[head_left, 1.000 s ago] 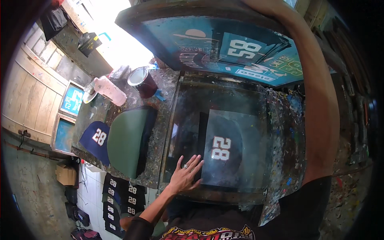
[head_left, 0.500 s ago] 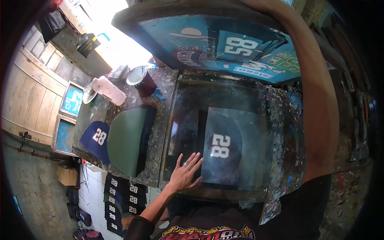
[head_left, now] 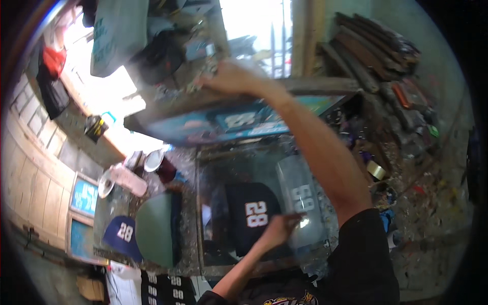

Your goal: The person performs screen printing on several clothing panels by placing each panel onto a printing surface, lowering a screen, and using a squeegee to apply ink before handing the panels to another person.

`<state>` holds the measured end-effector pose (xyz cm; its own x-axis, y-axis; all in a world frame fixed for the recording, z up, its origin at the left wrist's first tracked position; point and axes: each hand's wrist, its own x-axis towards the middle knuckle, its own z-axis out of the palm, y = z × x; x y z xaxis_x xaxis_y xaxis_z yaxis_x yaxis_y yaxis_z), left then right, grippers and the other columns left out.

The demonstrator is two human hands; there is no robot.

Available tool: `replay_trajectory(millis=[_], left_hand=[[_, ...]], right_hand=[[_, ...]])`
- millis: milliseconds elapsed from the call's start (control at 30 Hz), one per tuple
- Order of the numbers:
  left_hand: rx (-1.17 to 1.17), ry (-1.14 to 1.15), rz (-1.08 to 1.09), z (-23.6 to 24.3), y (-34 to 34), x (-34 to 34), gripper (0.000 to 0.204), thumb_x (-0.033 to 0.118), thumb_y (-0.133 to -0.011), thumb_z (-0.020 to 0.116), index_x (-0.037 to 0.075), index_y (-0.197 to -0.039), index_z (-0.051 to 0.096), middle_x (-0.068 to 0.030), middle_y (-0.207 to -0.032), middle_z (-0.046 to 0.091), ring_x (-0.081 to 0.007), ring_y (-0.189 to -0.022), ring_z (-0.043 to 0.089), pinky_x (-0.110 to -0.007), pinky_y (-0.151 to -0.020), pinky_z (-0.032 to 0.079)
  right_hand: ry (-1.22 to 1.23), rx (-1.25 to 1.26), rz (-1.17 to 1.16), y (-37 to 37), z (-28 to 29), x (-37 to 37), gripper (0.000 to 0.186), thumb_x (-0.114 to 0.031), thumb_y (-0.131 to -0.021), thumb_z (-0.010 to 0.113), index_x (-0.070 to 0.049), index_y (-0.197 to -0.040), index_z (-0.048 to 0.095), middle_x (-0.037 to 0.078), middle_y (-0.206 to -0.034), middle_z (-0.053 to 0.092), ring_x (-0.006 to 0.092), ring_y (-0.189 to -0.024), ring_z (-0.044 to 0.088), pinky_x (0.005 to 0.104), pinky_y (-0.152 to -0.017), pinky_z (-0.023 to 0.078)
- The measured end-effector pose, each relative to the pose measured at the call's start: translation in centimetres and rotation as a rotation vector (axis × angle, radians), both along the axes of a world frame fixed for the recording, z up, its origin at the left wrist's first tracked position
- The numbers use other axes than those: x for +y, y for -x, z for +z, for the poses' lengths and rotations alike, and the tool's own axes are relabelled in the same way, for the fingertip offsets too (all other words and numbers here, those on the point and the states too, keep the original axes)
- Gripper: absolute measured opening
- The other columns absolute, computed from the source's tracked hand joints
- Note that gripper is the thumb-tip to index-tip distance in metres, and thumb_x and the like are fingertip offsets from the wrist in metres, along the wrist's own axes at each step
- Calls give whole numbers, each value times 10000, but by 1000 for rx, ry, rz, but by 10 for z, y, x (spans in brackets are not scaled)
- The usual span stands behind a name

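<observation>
Two small blue screens [head_left: 84, 195] are leaning at far left. Next, on the paint-spattered surface [head_left: 189, 213]: a navy panel [head_left: 121, 236] is showing white two-digit print, a pink-white bottle [head_left: 128, 179] is lying tilted, a green curved panel [head_left: 153, 229] is sitting just right of the navy one, and a maroon can [head_left: 166, 172] is standing behind. More dark printed panels [head_left: 163, 290] are lying in rows lower down.

Right hand [head_left: 231, 79] is grasping the top edge of the big blue screen frame [head_left: 325, 85], which is tilting up at the back.

Main piece: black curved panel [head_left: 240, 203] is lying on the dark glossy board [head_left: 216, 170], rounded side facing right, white digits with orange outline running sideways.

Left hand [head_left: 277, 233] is reaching across its lower right; fingers are blurring at the clear sheet [head_left: 303, 199], can't tell if gripping. Sheet is curving, carrying pale digits.

Tape roll [head_left: 375, 171] is sitting far right.
</observation>
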<state>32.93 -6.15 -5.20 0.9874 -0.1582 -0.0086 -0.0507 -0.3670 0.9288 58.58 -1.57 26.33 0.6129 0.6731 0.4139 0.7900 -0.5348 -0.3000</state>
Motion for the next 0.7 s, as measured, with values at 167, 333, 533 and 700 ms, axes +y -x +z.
replay_trajectory(millis=[167,333,533,700], left_hand=[[-1013,-900,866,145,30,126,826,189,-816,844,97,-1528,436,-195,-1623,337,-457,-1479,356,-649,-1228,190],[-146,-1086,451,156,96,180,566,180,-669,905,58,-1139,614,-167,-1168,617,-410,-1117,601,-544,-997,436],[-176,-857,334,-18,155,144,446,221,-687,902,42,-969,606,-137,-982,608,-360,-980,613,-473,-889,461],[-178,-861,421,-34,165,140,415,271,-765,864,42,-1007,617,-132,-999,598,-353,-1005,601,-460,-918,461]], right_hand=[[0,-156,1,106,-31,-35,730,-672,-962,538,24,-929,754,258,-890,737,413,-897,740,519,-814,562],[-8,-323,-9,209,-147,-81,616,-640,-972,552,-52,-1018,731,138,-889,738,305,-869,719,516,-1053,388],[287,416,183,213,-318,-103,260,-288,-931,664,-71,-1068,711,186,-919,741,407,-892,721,618,-862,487],[365,302,190,235,-323,-134,153,-85,-871,608,-81,-1014,665,135,-886,712,376,-925,711,655,-1051,379]])
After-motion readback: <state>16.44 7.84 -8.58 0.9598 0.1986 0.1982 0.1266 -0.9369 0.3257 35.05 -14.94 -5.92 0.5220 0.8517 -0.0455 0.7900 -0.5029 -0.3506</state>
